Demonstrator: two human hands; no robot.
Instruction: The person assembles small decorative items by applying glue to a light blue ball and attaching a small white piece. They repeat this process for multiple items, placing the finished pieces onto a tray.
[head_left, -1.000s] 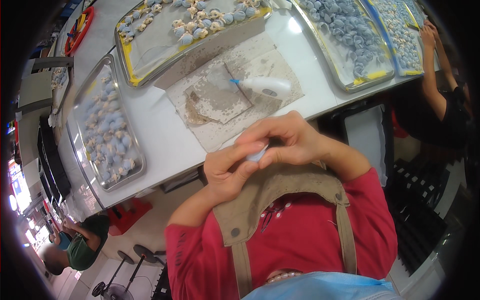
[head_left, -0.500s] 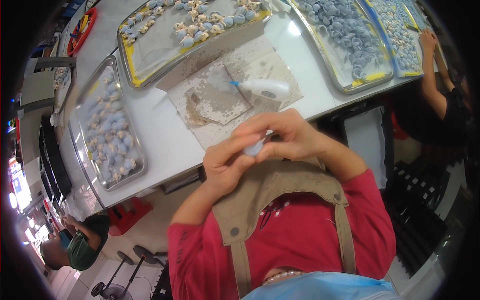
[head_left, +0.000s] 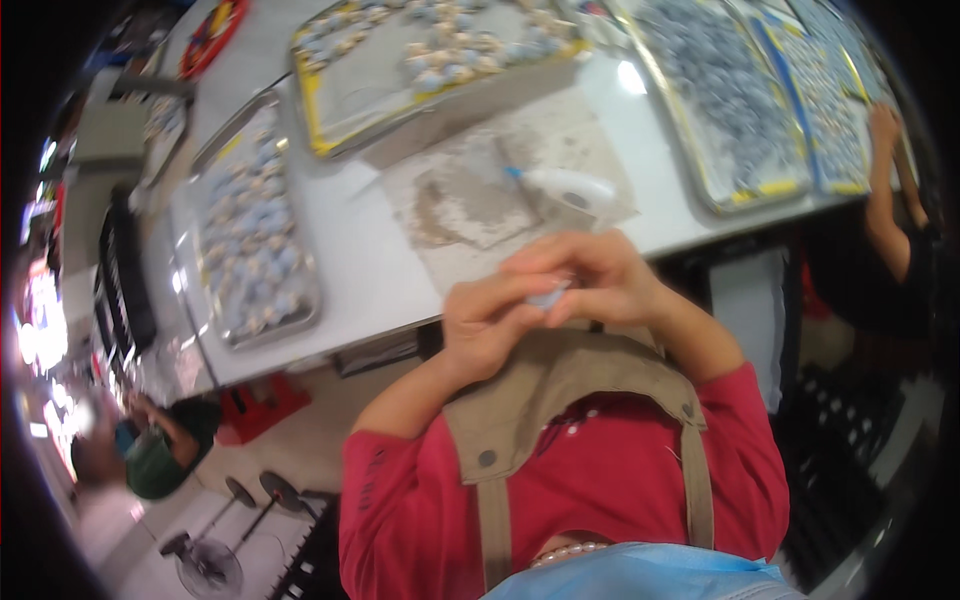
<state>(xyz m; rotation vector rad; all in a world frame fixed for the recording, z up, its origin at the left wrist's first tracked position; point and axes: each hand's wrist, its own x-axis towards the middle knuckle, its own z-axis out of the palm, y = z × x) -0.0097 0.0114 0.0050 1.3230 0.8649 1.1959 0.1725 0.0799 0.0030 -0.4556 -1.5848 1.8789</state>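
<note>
Pinched between the fingers of both hands, close to my apron, is a small pale blue piece [head_left: 547,297], mostly covered and blurred, so its exact kind does not show. My left hand [head_left: 482,322] closes on it from the left, thumb and forefinger on its edge. From the right my right hand [head_left: 612,283] grips the same piece, its fingers curved over the top. Beyond the hands a white squeeze bottle [head_left: 575,188] with a blue tip lies on a stained sheet of cardboard [head_left: 592,150].
A metal tray [head_left: 312,300] of blue-and-cream pieces stands left, and a paper-lined tray [head_left: 352,100] of similar ones behind. At right is a tray [head_left: 745,203] of blue cup-shaped pieces. Another person's arm [head_left: 885,200] reaches in at far right; someone in green [head_left: 160,465] is lower left.
The whole view has shifted and blurred, with the table's things now further right in it. Both hands still hold the blue piece, their grip little altered.
</note>
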